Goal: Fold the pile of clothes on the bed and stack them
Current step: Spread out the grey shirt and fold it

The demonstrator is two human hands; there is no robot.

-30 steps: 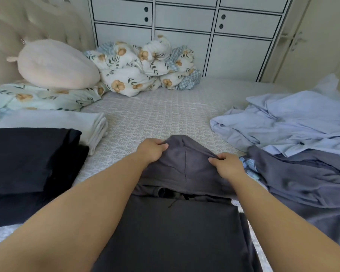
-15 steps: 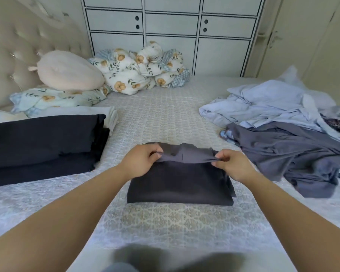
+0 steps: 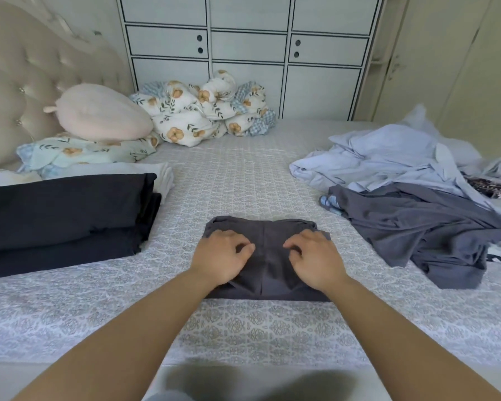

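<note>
A dark grey garment (image 3: pixel 265 228) lies folded into a small rectangle on the bed (image 3: pixel 237 175) straight ahead of me. My left hand (image 3: pixel 219 259) rests on its left half and my right hand (image 3: pixel 314 260) on its right half, both with loosely bent fingers pressing the fabric flat. To the left sits a stack of folded black clothes (image 3: pixel 64 215) with folded white cloth (image 3: pixel 164 176) behind it. On the right lies the unfolded pile: light blue garments (image 3: pixel 388 157) over a crumpled grey one (image 3: pixel 411 224).
A pink pillow (image 3: pixel 99 112) and a bundled floral blanket (image 3: pixel 203 111) lie at the head of the bed by the tufted headboard (image 3: pixel 26 70). A white wardrobe (image 3: pixel 249 44) stands behind. The bed's near edge (image 3: pixel 243 369) is just below my forearms.
Both hands brought the pinched top edge of the grey garment toward me, laid it down and let go. They now rest on the folded piece.
</note>
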